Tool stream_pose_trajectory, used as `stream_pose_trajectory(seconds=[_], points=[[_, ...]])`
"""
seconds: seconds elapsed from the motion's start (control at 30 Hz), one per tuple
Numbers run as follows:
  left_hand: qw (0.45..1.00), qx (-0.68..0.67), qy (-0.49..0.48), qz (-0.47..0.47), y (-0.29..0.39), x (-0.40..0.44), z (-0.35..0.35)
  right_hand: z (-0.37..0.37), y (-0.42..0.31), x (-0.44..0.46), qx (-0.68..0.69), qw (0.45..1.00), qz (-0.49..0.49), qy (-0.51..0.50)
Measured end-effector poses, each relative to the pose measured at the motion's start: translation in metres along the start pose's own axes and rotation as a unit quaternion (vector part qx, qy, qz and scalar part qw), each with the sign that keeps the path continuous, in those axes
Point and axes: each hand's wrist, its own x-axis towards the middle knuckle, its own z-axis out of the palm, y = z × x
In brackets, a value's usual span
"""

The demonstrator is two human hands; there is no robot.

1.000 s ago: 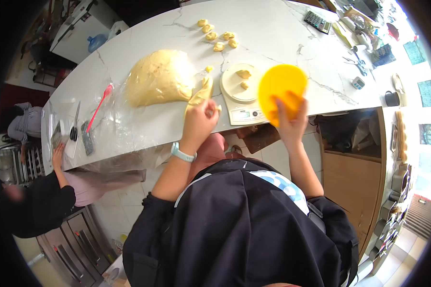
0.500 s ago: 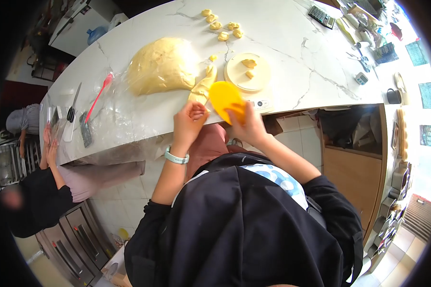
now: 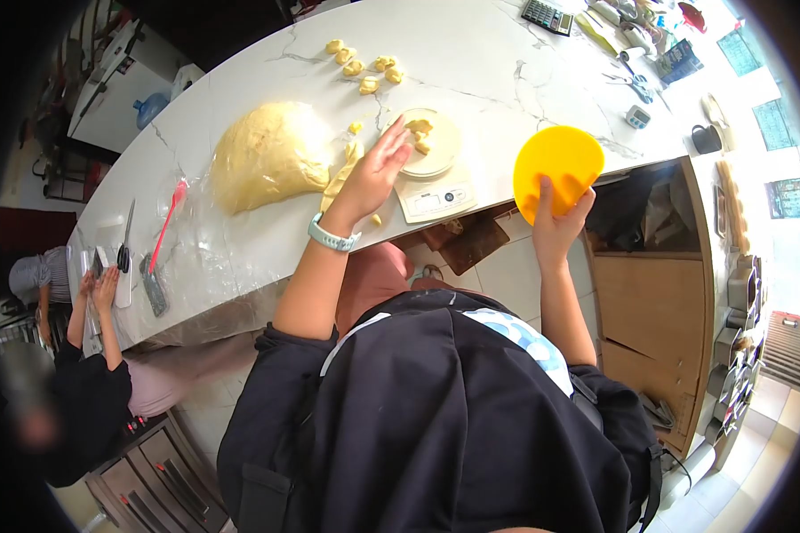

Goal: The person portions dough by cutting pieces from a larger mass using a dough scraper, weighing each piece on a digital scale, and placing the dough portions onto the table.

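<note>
Far L of the L fingers, a co-worker's hands [image 3: 105, 286] rest at the tabletop [image 3: 227, 258] edge, w/ scissors [image 3: 124, 256] & red spatula [image 3: 166, 226] lying between them & the big dough mass [image 3: 271, 160]. That mass sits L of the L fingers, under clear plastic film. Dough strip [image 3: 340, 182] comes next, b/w mass & L hand [image 3: 371, 185], long axis running away from the person w/ a slight R lean; it's just beside the hand. Small dough lump [image 3: 356, 128] is near the strip's far end, L of the fingertips.

L hand: fingers extended & parted, nothing seen gripped, tips at the L rim of the scale's round plate [image 3: 446, 155]. Dough pcs [image 3: 421, 136] lie on that plate immediately R of the L fingertips; contact vs. tiny gap, can't tell. Their overall long axis slants from far-L to near-R, i.e. across the fingers' line. Scale [image 3: 436, 199] body is R of the L palm, on the person's side of the plate. Group of small dough balls [image 3: 368, 84]: beyond the L fingers, slightly L.

R hand [image 3: 557, 229]: fingers clamped on yellow scraper [image 3: 564, 155], thumb on its upper face, held R of the scale, long axis slanting far-R. It's well apart from the plate pcs, so L hand's much nearer.
</note>
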Motion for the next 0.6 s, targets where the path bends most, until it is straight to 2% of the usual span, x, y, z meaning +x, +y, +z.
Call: stream_pose_trajectory(seconds=[0.07,0.13,0.23,0.3,0.4,0.5,0.53,0.6], points=[[0.997,0.04,0.061,-0.005,-0.009,-0.012,-0.008,-0.009,0.009,-0.001,0.001,0.999,0.039,0.008],[0.97,0.207,0.074,-0.103,0.008,-0.035,-0.009,-0.015,0.015,0.001,-0.008,0.998,0.048,0.025],[0.926,0.366,0.019,-0.086,-0.024,-0.08,-0.002,-0.017,0.028,0.007,-0.037,0.997,0.045,0.057],[0.932,0.355,0.06,-0.041,-0.028,-0.091,0.0,-0.008,0.034,0.013,-0.02,0.996,0.053,0.065],[0.948,0.257,0.152,-0.11,-0.014,-0.095,-0.008,0.009,0.026,0.023,0.035,0.996,0.059,0.064],[0.911,0.365,0.164,-0.1,-0.006,-0.095,-0.028,0.026,0.019,0.028,0.096,0.99,0.072,0.069],[0.883,0.442,0.155,-0.031,-0.009,-0.094,-0.034,0.028,0.019,0.028,0.092,0.991,0.068,0.065],[0.859,0.49,0.141,-0.047,-0.004,-0.091,-0.034,0.03,0.022,0.025,0.08,0.993,0.063,0.057]])
